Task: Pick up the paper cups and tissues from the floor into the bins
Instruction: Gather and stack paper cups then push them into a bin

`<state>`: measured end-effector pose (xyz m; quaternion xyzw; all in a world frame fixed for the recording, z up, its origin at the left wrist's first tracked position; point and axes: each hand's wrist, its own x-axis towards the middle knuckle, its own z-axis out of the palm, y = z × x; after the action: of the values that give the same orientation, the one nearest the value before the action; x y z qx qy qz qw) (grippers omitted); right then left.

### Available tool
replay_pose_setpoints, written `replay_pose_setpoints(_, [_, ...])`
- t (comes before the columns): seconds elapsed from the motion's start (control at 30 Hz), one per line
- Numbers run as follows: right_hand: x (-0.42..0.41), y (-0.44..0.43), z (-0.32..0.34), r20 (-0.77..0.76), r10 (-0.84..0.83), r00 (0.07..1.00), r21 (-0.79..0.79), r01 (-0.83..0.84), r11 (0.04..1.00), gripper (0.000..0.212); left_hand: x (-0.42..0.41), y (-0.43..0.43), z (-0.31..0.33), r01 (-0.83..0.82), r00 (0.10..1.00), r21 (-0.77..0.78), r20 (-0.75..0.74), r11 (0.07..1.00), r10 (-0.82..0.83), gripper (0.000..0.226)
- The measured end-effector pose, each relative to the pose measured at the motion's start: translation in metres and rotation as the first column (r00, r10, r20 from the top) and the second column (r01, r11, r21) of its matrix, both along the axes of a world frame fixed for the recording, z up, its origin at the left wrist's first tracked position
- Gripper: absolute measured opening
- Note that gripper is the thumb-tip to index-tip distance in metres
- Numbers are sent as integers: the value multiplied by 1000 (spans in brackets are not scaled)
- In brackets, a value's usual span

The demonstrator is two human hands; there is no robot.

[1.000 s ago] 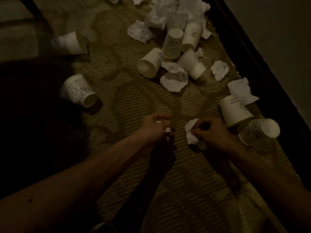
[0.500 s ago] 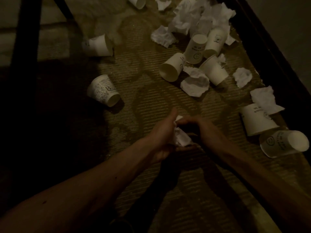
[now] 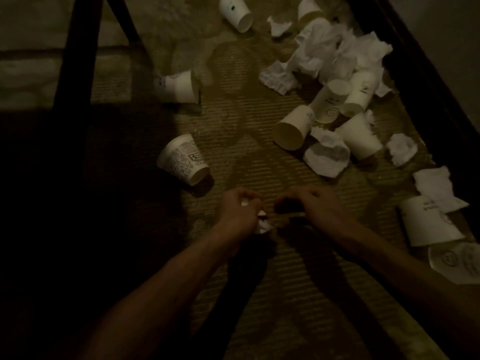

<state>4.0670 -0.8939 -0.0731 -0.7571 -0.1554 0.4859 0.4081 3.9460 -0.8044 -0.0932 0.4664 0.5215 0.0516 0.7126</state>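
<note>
While paper cups [image 3: 292, 129] and crumpled tissues [image 3: 327, 155] lie strewn over a ribbed carpet [image 3: 233, 113], a wad of tissue [image 3: 262, 226] is gripped in the curled fingers of the left hand [image 3: 237, 211], balled small, it would seem, so that more can be gathered before a trip to the bins, none of which is seen. The right hand [image 3: 320, 207] is held just beside it, low over the floor, its fingers bent; whether anything is pinched in them cannot be told in the gloom. A printed cup [image 3: 183, 159] is left on its side near the left hand, within easy reach, while most of the litter is heaped further off along the dark skirting [image 3: 426, 81] at right.
</note>
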Motion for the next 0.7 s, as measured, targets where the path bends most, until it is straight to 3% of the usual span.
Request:
replay_pose_setpoints(0.07, [22,-3,-4,195,-48,980,-11,51,999,27,7,4,-1,18,1000,6,3,1000,-18,11])
replay_pose_setpoints(0.13, [48,-7,-14,465,25,885,-80,14,997,15,21,4,-1,47,999,48,-2,998,-47,17])
replay_pose_setpoints(0.23, [83,-13,-26,710,269,651,-218,-160,963,46,43,0,-1,55,998,78,-12,995,-54,34])
replay_pose_setpoints(0.37, [109,0,-36,675,528,515,-432,-305,849,56,62,-4,6,57,998,-82,26,995,-55,49])
replay_pose_setpoints(0.43, [111,5,-42,666,588,459,-490,-325,809,48,67,-3,9,34,998,-189,63,981,-23,54])
replay_pose_setpoints(0.6, [108,-5,-48,740,286,609,-269,-122,955,29,67,-1,11,-9,996,-309,80,951,35,57])
replay_pose_setpoints(0.7, [115,-13,-44,712,140,688,-142,-54,988,53,69,-4,9,-20,997,-347,60,938,44,54])
